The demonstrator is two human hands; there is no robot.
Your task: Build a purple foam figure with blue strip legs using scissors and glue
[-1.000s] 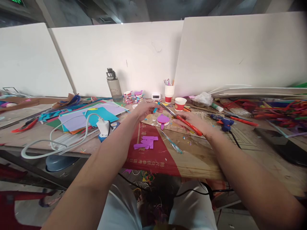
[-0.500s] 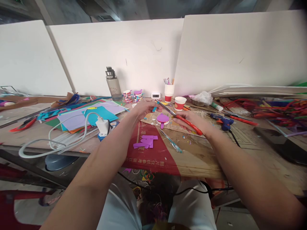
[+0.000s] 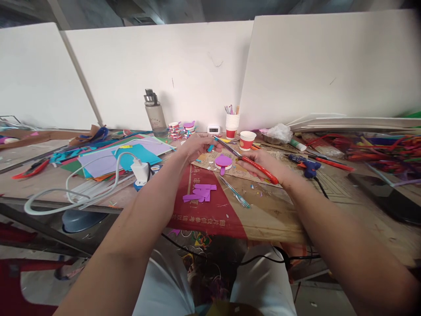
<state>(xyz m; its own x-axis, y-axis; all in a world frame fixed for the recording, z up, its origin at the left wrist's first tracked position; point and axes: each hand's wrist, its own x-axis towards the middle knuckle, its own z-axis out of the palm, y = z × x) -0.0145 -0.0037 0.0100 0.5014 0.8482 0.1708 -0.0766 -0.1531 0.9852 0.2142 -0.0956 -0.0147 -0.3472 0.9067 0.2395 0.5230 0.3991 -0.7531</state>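
Note:
My left hand (image 3: 199, 146) pinches a small piece of blue paper (image 3: 210, 148) above the table. Red-handled scissors (image 3: 263, 170) are gripped in my right hand (image 3: 258, 159), their blades pointing left to the blue paper at my left fingertips. Whether the blades touch the paper is too small to tell. Just below the hands sits a round white piece with a purple disc and tab (image 3: 223, 161) on top. Nearer to me lie several purple paper strips (image 3: 201, 193), overlapping on red cardboard, and a clear teal pen (image 3: 235, 192) beside them.
A paper cup (image 3: 247, 141) and a cup stack (image 3: 232, 127) with pens stand behind my hands. Coloured paper sheets (image 3: 140, 156), a white plug (image 3: 140, 171) and a bottle (image 3: 154, 115) are on the left. To the right lie a blue glue gun (image 3: 309, 168) and a dark phone (image 3: 384, 197).
The camera view has shifted slightly. Both hands keep nearly the same pose, with the blue paper and scissors still held.

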